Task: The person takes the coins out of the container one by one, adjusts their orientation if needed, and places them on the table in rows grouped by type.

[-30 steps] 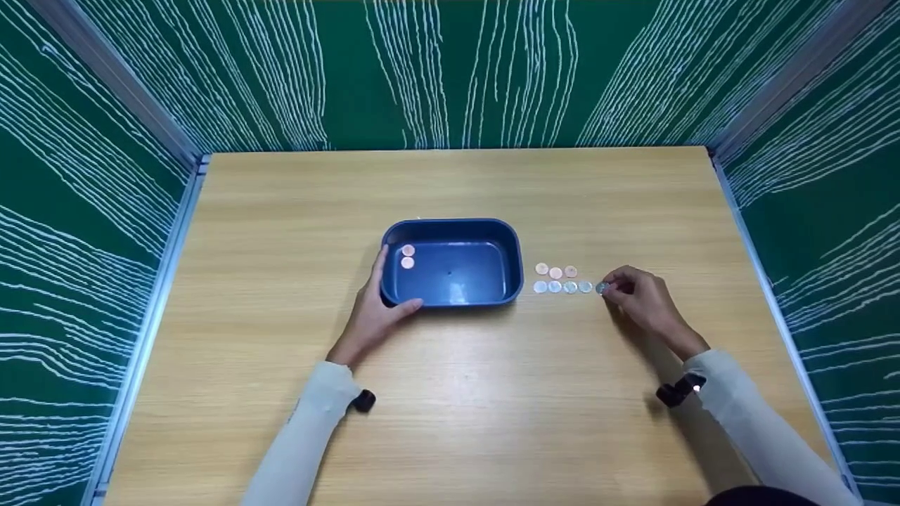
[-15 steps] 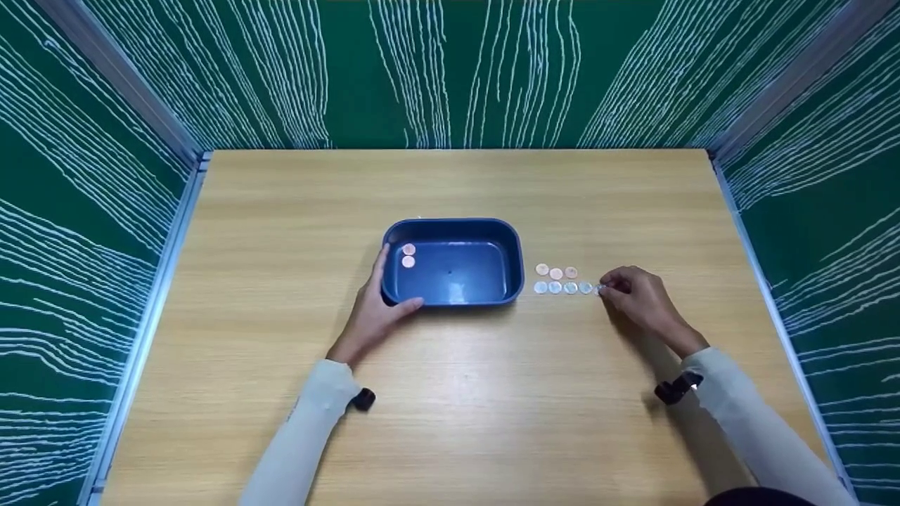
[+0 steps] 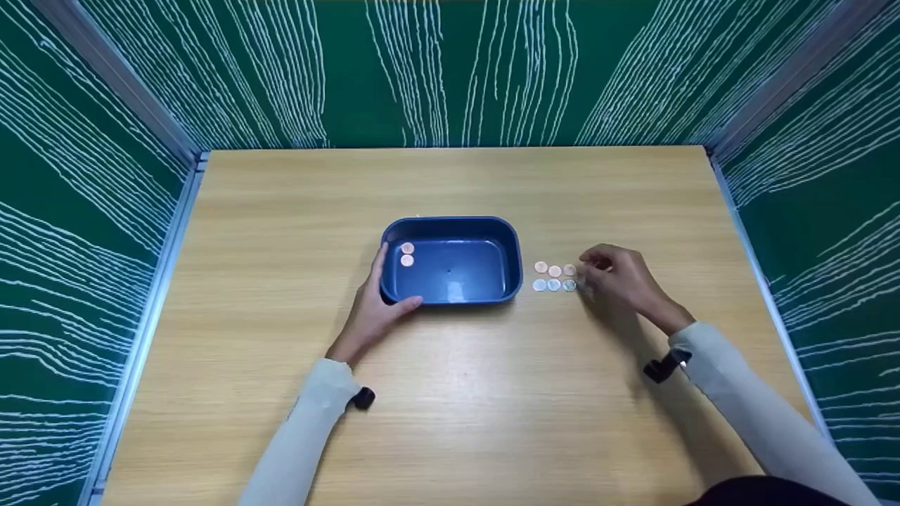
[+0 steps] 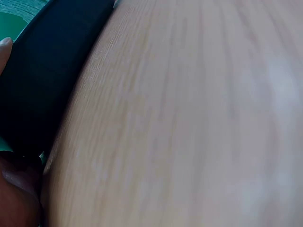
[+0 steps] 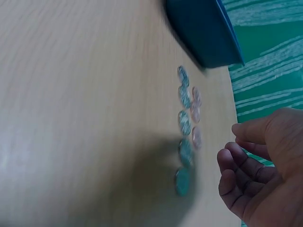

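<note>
My left hand (image 3: pixel 369 316) holds the blue plastic tub (image 3: pixel 450 299) at its near left corner, thumb on the front rim and fingers along the left side. In the left wrist view, the tub's dark wall (image 4: pixel 42 71) stands beside the thumb tip. Two copper coins (image 3: pixel 407 260) lie inside the tub. My right hand (image 3: pixel 622 277) hovers over the right end of two coin rows, its fingers loosely bent. The right wrist view shows nothing between them. Several silver coins (image 5: pixel 184 123) form the front row; three copper coins (image 5: pixel 196 137) lie behind. In the head view the hand hides some silver ones.
The wooden table (image 3: pixel 450 422) carries the tub near its middle, with the coin rows just right of it. Green panels with white lines (image 3: pixel 450 70) enclose the back and both sides. Each wrist wears a small black camera (image 3: pixel 363 398).
My right hand has let go of the last silver coin at the row's right end. It has lifted and moved left and away from me. The left hand stays on the tub.
</note>
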Tool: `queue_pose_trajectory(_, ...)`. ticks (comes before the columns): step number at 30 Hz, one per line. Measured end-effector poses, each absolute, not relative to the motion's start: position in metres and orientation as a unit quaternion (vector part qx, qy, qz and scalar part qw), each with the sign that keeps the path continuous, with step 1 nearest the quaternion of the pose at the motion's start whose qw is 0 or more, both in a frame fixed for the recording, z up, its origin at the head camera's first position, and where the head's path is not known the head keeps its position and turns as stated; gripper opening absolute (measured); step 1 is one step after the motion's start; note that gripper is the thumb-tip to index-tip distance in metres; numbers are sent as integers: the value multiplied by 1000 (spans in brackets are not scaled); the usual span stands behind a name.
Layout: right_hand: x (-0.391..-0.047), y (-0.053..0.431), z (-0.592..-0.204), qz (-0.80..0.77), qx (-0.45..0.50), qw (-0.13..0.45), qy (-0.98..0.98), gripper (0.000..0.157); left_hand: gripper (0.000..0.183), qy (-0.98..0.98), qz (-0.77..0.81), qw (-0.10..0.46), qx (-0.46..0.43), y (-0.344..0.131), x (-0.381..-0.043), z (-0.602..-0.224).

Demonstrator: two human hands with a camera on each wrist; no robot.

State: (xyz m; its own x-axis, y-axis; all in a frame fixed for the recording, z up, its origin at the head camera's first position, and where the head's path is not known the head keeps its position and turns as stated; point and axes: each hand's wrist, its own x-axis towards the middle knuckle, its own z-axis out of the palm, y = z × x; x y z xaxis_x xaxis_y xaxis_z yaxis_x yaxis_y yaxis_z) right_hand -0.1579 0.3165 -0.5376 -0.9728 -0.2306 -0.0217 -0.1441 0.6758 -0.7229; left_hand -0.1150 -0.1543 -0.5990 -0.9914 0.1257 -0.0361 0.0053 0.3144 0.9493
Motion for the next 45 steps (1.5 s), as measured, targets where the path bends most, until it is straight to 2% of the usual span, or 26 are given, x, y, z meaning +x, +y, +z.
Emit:
queue_pose_trajectory(20, -181, 243, -509, -411, -167, 72, 893, 19, 117, 813, 579, 55, 37, -153, -116, -599)
queue_pose_trajectory(37, -199, 188, -502, -421, -228, 78, 875, 19, 117, 806, 588, 56, 36, -154, -113, -598)
queue_pose_trajectory(45, -205, 160, -509, -414, -249, 94, 870, 24, 116, 805, 590, 48, 41, -155, -113, -598)
